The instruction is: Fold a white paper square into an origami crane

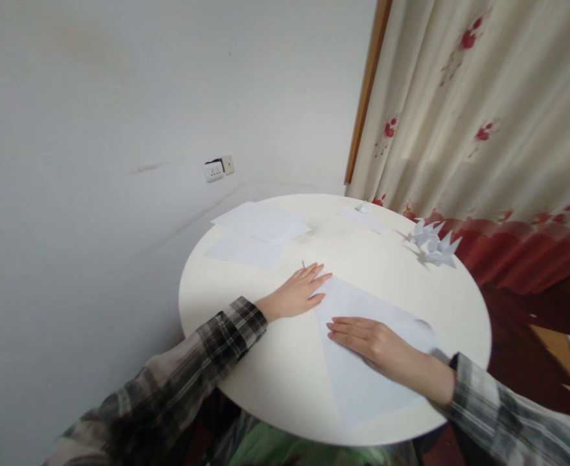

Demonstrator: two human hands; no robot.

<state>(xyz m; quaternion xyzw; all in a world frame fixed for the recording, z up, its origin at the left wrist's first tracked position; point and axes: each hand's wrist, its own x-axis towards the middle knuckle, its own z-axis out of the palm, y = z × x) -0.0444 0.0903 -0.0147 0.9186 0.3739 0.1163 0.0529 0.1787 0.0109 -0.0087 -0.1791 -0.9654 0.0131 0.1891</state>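
A sheet of white paper (357, 388) lies flat on the round white table, slightly curled at its far right edge. My left hand (295, 294) rests palm down at the sheet's upper left corner, its fingers spread and their tips over that corner. On the middle of the sheet lies my right hand (375, 343), palm down, with the fingers stretched out side by side. Neither hand grips anything. Just beyond my left fingers a small thin grey thing shows, too small to name.
Several loose white sheets (260, 223) overlap at the table's far left. Folded paper cranes (433, 243) stand near the right edge. Another small folded paper piece (363, 208) sits by a sheet at the back. A wall with a socket (214, 171) and a curtain (431, 116) border the table (275, 362).
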